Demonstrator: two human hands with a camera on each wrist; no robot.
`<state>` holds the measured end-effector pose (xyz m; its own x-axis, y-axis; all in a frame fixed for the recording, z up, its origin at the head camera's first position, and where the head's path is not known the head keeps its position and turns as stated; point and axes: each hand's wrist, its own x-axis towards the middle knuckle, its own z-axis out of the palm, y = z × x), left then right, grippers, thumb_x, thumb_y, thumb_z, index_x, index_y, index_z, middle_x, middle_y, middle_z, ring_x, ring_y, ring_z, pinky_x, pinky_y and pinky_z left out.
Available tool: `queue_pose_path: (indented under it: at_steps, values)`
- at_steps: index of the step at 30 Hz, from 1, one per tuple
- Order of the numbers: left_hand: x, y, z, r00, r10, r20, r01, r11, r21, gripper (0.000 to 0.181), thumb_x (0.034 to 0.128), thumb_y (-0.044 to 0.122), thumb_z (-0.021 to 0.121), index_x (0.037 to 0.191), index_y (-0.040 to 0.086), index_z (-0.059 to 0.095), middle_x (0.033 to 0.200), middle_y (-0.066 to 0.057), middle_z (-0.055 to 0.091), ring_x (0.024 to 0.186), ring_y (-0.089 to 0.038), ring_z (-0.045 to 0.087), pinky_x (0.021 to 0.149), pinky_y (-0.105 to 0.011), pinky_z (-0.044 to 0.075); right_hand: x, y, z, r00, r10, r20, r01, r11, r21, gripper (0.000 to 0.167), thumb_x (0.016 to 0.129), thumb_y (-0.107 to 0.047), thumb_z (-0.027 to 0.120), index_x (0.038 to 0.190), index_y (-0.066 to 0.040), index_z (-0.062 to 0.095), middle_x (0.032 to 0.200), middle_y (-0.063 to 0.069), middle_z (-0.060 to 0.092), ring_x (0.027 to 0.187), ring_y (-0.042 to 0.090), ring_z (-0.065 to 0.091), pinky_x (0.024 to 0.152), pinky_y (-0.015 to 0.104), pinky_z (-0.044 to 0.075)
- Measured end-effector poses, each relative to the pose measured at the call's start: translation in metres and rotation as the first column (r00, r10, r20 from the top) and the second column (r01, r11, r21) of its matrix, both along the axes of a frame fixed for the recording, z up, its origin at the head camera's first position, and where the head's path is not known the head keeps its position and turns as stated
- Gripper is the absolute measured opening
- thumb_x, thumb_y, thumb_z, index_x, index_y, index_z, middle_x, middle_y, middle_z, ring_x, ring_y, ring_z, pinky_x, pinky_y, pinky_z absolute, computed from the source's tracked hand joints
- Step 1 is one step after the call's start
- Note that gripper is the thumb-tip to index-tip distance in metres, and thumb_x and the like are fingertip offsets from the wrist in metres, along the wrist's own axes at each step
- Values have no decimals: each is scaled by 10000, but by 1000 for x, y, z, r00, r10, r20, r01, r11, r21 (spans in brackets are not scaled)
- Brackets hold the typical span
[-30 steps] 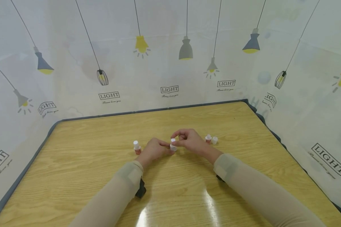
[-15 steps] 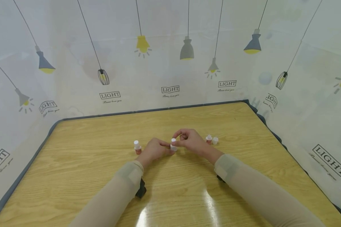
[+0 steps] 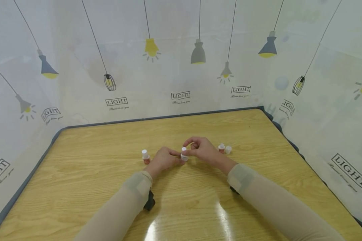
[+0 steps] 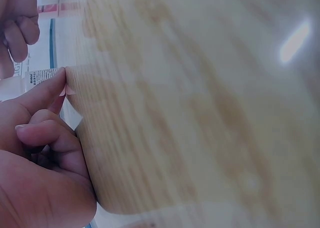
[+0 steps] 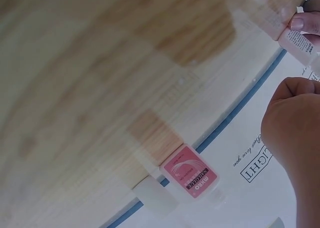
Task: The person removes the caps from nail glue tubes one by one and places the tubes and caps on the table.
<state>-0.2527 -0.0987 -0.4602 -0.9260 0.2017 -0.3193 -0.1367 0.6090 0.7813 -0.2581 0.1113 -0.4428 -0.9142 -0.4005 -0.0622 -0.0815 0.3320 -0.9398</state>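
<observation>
Just below the centre of the head view, a small white bottle (image 3: 184, 157) is held upright at the wooden table (image 3: 188, 201), pinched low by the left hand (image 3: 166, 157). Its white cap (image 3: 184, 149) is pinched by the right hand (image 3: 203, 150), fingers bent. Left of centre, a capped red-labelled bottle (image 3: 146, 158) is seen; right of centre, an uncapped bottle (image 3: 221, 149) is flanked by a loose cap (image 3: 228, 149).

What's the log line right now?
left hand: holds middle bottle; right hand: at its cap; left bottle: capped; right bottle: uncapped, loose cap beside it
</observation>
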Motion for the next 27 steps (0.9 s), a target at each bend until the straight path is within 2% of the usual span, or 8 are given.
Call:
queue_pose_path:
  at_steps: [6,12,18,21,27]
  values:
    - [0,0,-1,1000,6,0,-6,1000,2,338,896,308,877,1219,221,824,874,27,773,462,-90,346,470,-242,328,1,1,0,1000,-2,-24,2,1000,9,205,972,-240,800,1124,-121,730,644,-55,382,566,127,303,545,250,302]
    - [1,1,1,1000,13,24,-14,1000,13,335,895,304,880,1214,218,826,715,52,699,456,-95,332,463,-247,317,0,2,-1,999,19,-50,-19,1000,7,190,986,-244,785,1139,-134,760,632,-50,397,553,125,297,540,252,305]
    - [1,1,2,999,12,32,-12,1000,21,347,894,308,879,1224,215,822,686,54,693,446,-95,322,456,-247,312,0,3,0,997,32,-63,-32,999,8,197,1005,-211,755,1177,-117,766,636,-49,403,553,131,294,544,252,306]
    - [1,1,2,999,12,31,-13,1000,23,353,892,311,882,1227,218,821,674,59,685,442,-96,319,454,-247,311,0,3,0,998,33,-58,-32,999,5,236,1003,-210,757,1209,-95,754,634,-52,403,549,130,292,542,252,306]
    - [-1,1,1,1000,13,27,-13,1000,26,366,883,316,888,1231,223,820,604,57,600,441,-98,320,454,-249,314,-1,3,0,999,32,-18,-32,999,-14,422,976,-238,793,1320,-34,656,625,-64,392,533,109,274,529,249,296]
